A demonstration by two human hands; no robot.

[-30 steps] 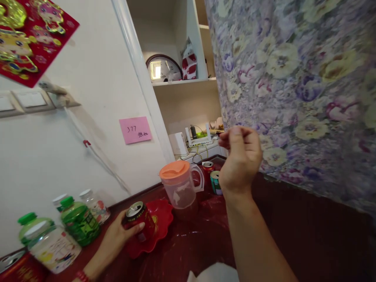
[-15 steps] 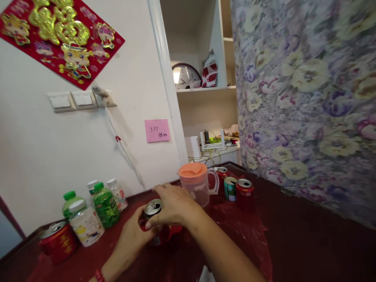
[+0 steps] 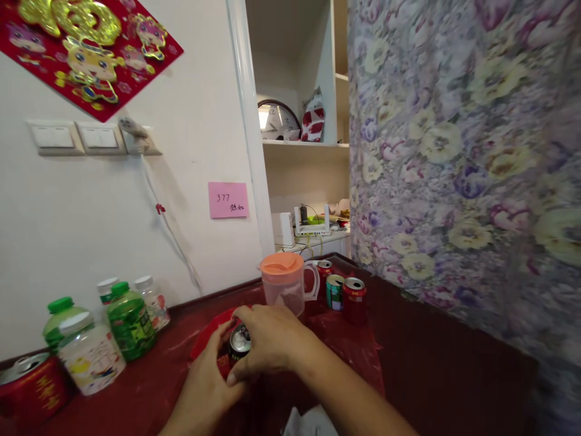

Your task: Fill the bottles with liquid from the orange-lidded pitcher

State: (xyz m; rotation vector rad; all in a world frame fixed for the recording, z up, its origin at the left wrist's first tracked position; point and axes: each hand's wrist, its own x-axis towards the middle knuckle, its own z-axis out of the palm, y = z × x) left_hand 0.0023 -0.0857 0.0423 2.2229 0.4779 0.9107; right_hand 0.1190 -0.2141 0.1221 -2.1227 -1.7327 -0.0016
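At the far left, a red paper decoration (image 3: 97,57) with golden figures hangs on the white wall (image 3: 113,230); under it are the switches (image 3: 76,137) and a plug with a pale cord (image 3: 175,236) going down toward the table; on the dark red table (image 3: 436,357), a big red can (image 3: 34,387) stands at the left edge, and just beside it is a group of bottles (image 3: 131,324), some green, some clear; a pink note (image 3: 227,200) is on the wall above; in the middle, a part of a red dish (image 3: 211,333) shows behind my hands; my left hand (image 3: 206,369) is curved around the left side of the black-rimmed can (image 3: 239,341), and my right hand (image 3: 275,336) closes on it from the right, fingers bent; behind is a jug (image 3: 284,290) with orange lid; farther, the cupboard (image 3: 299,163) keeps a clock (image 3: 278,121) and a white router (image 3: 313,229); right of the jug, three opened cans (image 3: 334,293) stand close together; a shiny sheet (image 3: 358,363) covers the surface there; a flowered curtain (image 3: 454,151) fills the right side.
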